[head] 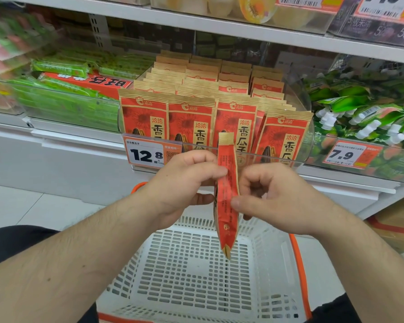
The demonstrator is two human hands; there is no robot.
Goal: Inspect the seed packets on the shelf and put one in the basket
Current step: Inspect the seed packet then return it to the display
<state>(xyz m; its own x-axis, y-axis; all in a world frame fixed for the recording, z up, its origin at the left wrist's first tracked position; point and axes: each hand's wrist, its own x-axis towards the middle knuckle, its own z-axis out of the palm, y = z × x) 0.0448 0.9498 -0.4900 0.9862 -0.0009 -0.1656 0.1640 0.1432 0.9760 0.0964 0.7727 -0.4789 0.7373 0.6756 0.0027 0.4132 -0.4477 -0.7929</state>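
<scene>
- The left hand (184,183) grips a packet (226,194) by its left face, thumb tip pressed near the upper part and fingers curled behind it.
- The right hand (273,194) pinches the same packet from the other side, thumb on the near edge around mid-height, the other fingers curled and touching its right face.
- The packet is red with tan ends; it hangs upright between the 2 hands, turned edge-on to the camera, so only its narrow side and some small print show. The print is too small to read.
- Its lower end points down, below both hands, over the basket (196,299).
- The basket is white with slotted walls and an orange rim and handle; it sits below and in front of the wrists.
- Beyond the hands, a clear bin (303,145) on the shelf (79,148) holds rows of matching packets (189,117) standing upright, 4 across at the front.
- A price tag (147,155) reading 12.8 is clipped to the bin front, just above and left of the left hand.
- Farther left of the left hand lie green packs (68,106) and a red box (86,82).
- To the right of the right hand, green pouches (364,113) with white caps fill another bin, with a tag (350,156) reading 7.9.
</scene>
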